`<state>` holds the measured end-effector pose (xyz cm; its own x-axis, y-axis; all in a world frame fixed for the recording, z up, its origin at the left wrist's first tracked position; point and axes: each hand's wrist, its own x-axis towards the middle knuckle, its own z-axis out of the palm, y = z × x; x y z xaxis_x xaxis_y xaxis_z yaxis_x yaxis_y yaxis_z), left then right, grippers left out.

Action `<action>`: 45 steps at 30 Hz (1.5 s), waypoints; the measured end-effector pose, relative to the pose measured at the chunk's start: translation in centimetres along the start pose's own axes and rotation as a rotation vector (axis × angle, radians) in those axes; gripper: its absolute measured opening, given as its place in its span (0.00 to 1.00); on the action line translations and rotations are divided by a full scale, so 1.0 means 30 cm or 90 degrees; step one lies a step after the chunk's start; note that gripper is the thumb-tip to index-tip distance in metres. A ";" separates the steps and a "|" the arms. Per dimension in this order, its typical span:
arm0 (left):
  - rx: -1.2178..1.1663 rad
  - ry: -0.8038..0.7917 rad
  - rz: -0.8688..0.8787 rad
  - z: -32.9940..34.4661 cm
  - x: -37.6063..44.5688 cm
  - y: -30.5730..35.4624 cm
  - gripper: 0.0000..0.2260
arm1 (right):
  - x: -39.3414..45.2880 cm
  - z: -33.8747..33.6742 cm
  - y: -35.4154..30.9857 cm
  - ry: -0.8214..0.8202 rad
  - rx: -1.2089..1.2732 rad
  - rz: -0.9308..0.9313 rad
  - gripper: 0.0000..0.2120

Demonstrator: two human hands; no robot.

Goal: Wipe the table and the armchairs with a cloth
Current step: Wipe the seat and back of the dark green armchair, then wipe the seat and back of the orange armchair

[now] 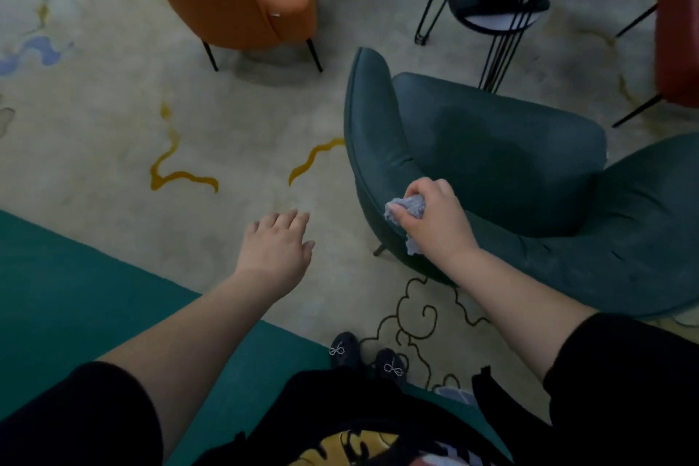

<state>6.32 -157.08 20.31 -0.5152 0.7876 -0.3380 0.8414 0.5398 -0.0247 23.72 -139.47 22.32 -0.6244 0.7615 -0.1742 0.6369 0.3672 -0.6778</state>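
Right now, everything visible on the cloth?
The cloth is a small grey-blue rag, looks like fuzzy terry, bunched in the right hand. One wad pokes out past the fingers and a tail hangs below the palm. It is pressed on the curved arm edge of the dark green armchair.

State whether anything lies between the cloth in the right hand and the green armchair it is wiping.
Nothing visible does. The right hand presses the grey cloth directly onto the green armchair at its left armrest. The left hand hangs open over the carpet, clear of it.
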 end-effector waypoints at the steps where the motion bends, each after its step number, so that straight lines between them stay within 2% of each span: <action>1: 0.011 -0.003 0.001 0.001 -0.009 -0.024 0.25 | 0.007 0.010 -0.030 -0.008 -0.002 -0.014 0.13; 9: 0.004 0.017 -0.034 -0.030 0.013 -0.265 0.27 | 0.102 0.156 -0.277 -0.039 -0.029 -0.071 0.12; 21: 0.066 0.009 0.001 -0.115 0.191 -0.809 0.28 | 0.350 0.465 -0.681 0.025 -0.022 -0.037 0.12; 31: -0.016 0.018 0.013 -0.155 0.489 -1.019 0.27 | 0.617 0.582 -0.818 0.058 -0.038 0.017 0.11; 38: -0.008 0.023 0.007 -0.262 0.809 -1.181 0.28 | 0.972 0.630 -0.935 0.061 -0.039 0.010 0.12; 45: -0.017 0.026 -0.013 -0.356 0.990 -1.371 0.27 | 1.244 0.703 -1.097 0.049 -0.036 -0.002 0.11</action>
<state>-45.32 -152.72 21.35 -0.5394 0.7875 -0.2982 0.8260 0.5636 -0.0060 -30.07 -134.40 23.06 -0.5909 0.7984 -0.1155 0.6613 0.3974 -0.6363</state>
